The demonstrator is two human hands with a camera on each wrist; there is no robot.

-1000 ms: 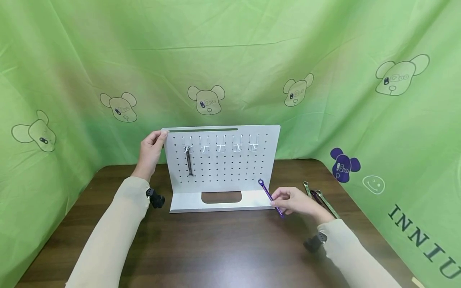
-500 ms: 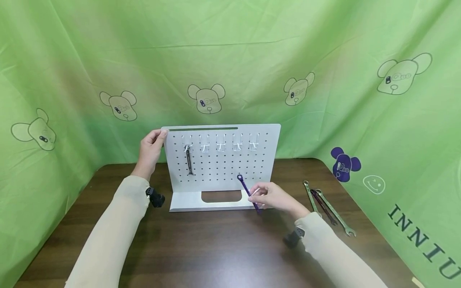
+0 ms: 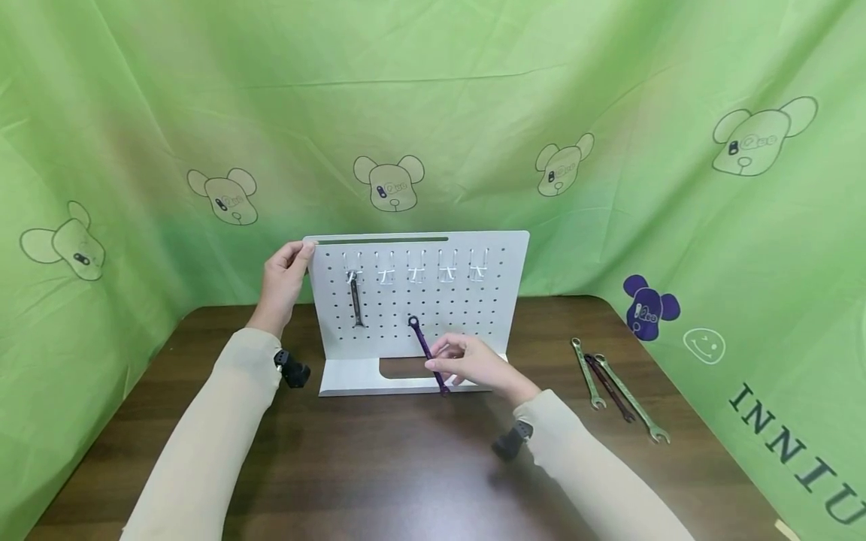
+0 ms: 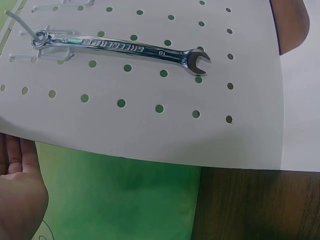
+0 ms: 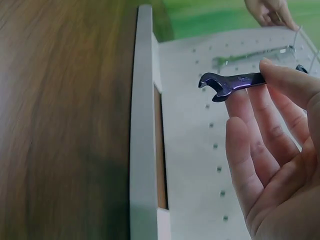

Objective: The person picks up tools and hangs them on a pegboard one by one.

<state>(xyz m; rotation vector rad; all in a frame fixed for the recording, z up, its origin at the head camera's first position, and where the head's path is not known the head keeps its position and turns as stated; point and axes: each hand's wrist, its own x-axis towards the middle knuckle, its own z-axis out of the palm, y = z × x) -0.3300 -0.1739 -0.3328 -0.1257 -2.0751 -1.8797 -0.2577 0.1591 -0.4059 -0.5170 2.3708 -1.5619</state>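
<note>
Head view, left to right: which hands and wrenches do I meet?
Left hand at the pegboard's corner → hanging silver wrench → purple wrench held in the right hand → shorter greenish wrench → dark wrench → longer greenish wrench.

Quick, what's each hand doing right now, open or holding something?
Left hand: holding the white pegboard at its upper left corner.
Right hand: pinching a purple wrench.

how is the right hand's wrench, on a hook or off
Off: in the head view, the right hand pinches the purple wrench, all of it below the hooks.
</note>
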